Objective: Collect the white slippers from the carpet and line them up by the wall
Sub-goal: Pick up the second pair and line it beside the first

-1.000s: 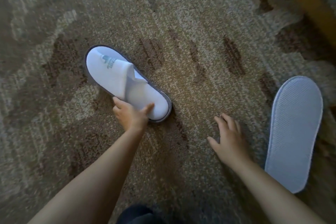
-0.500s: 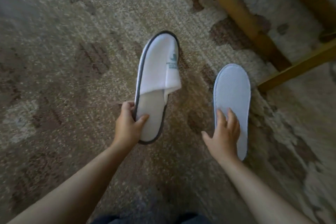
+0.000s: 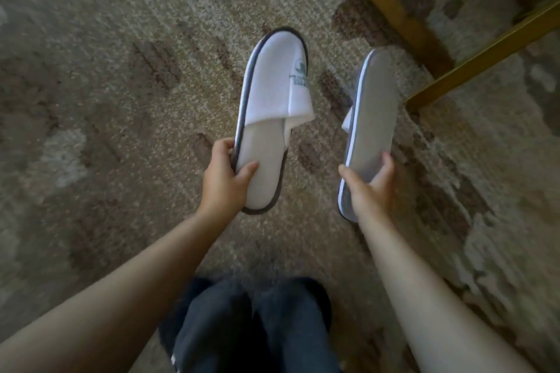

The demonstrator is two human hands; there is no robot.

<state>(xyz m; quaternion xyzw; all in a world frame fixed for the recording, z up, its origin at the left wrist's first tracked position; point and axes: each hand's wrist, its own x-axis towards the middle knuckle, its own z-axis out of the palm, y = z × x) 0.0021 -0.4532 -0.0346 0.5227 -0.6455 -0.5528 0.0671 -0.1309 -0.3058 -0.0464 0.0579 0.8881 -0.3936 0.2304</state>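
Both white slippers are off the carpet (image 3: 121, 100), one in each hand. My left hand (image 3: 222, 183) grips the heel of a slipper (image 3: 269, 106) that faces up, showing its dark rim and a green logo on the toe. My right hand (image 3: 369, 191) holds the heel of the second slipper (image 3: 374, 112), which is turned so its grey sole faces me. Their toes point away from me and they hang side by side, a small gap apart.
Patterned brown and beige carpet fills the view. Yellow wooden furniture legs and rails (image 3: 403, 18) cross the top right corner. My dark trousers (image 3: 254, 327) show at the bottom centre.
My left hand lifted the first slipper off the carpet and brought it toward the middle. My right hand reached the sole-up slipper on the right, gripped it and raised it.
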